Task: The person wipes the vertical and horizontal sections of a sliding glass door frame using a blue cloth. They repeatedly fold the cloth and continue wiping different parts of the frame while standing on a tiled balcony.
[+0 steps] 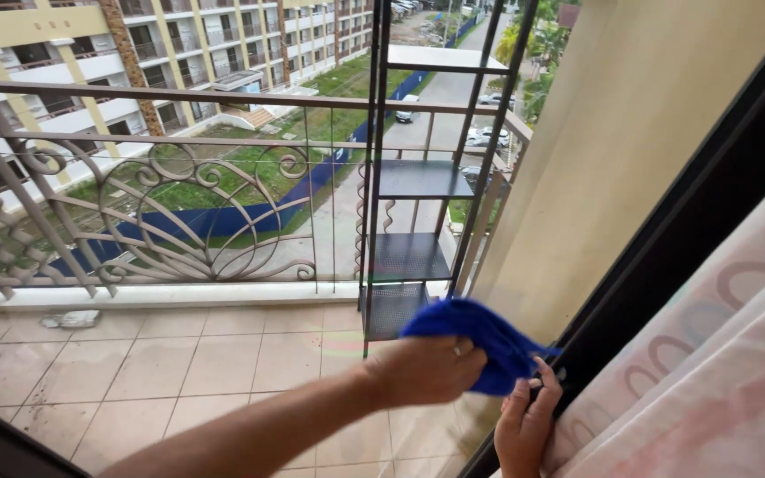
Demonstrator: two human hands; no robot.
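Observation:
My left hand (427,367) reaches in from the lower left and grips a bright blue cloth (480,336), pressing it against the glass pane close to the black window frame (666,239). A ring shows on one finger. My right hand (524,425) comes up from the bottom edge just below the cloth. Its fingers are raised against the frame beside a pale patterned curtain (719,372), with the fingertips near the cloth's lower corner. It grips nothing that I can see.
Beyond the glass lies a tiled balcony floor (179,363) with an ornate metal railing (179,212) and a tall black metal shelf rack (413,248). A beige wall (630,133) stands on the right. Apartment blocks, grass and a road lie far below.

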